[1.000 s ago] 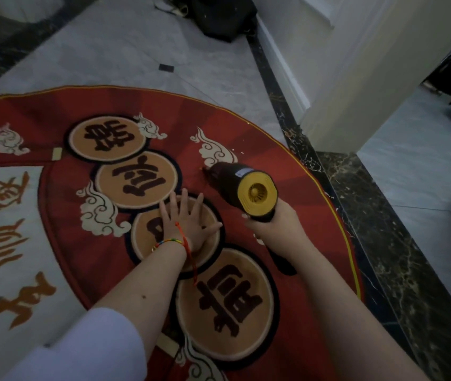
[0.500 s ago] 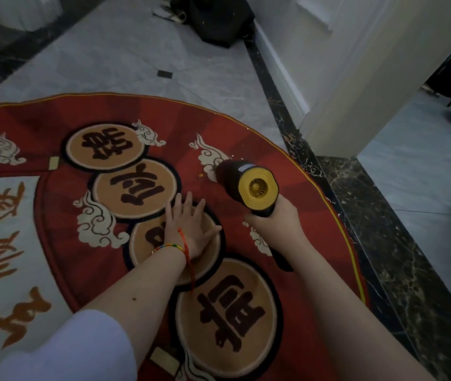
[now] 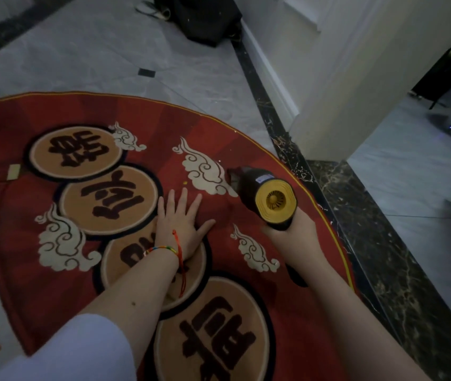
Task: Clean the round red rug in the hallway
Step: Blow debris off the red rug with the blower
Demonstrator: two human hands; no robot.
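Rug (image 3: pixel 246 166): round and red, flat on the hallway floor (image 3: pixel 108 64); its far-right edge lies near the dark marble border (image 3: pixel 356 215).
Left hand (image 3: pixel 181 226): fingers spread flat, palm pressed on the rug just left of the vacuum, holding nothing.
Right hand (image 3: pixel 293 229): fingers wrapped tight around the handle of the vacuum (image 3: pixel 262 195).
Vacuum: nozzle down on the rug beside a white cloud motif (image 3: pixel 205 171).
Progress: cleaning looks under way near the rug's right edge; a small yellow speck (image 3: pixel 185 183) left of the vacuum remains. How much is already done I cannot tell.
Room: open rug to the vacuum's left; right of it, rug edge, border and wall corner (image 3: pixel 342 92) crowd close.
Bag (image 3: pixel 205 20): far beyond the vacuum, well clear.
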